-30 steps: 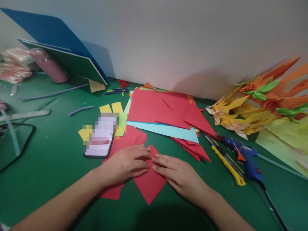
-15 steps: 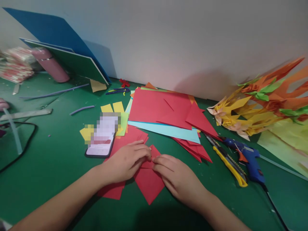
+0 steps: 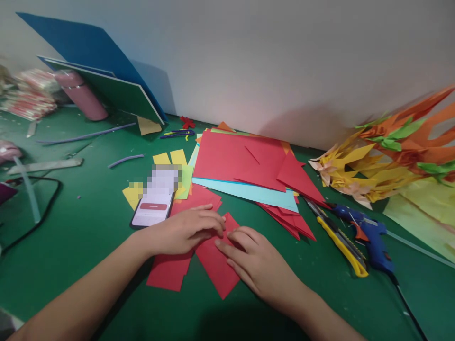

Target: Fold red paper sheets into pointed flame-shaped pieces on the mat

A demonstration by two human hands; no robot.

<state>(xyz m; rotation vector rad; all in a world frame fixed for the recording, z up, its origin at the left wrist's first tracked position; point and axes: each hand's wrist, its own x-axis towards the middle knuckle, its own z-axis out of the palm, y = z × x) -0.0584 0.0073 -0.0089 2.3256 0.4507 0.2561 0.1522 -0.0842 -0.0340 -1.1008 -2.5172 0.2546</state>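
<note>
A folded piece of red paper (image 3: 217,267) lies on the green table in front of me, one corner pointing my way. My left hand (image 3: 188,229) rests over its upper left side, fingers bent and tips pressed together at the paper's upper part. From the right, my right hand (image 3: 250,255) holds the paper's edge, its fingers bent on the surface and the tips close to the left ones. Both thumbs are mostly hidden. Under my left hand and forearm lie more red paper pieces (image 3: 167,272), beside a phone (image 3: 154,210).
Behind my hands is a stack of coloured paper (image 3: 238,158). To the right are a yellow utility knife (image 3: 337,241), a blue glue gun (image 3: 373,239) with its cord, and orange and yellow paper flowers (image 3: 391,147). A pink bottle (image 3: 81,94) stands at the far left by leaning boards (image 3: 117,97).
The right hand's fingers have moved left across the paper's middle and spread a little. The fold line seen across the paper is now covered. The whole view has shifted slightly.
</note>
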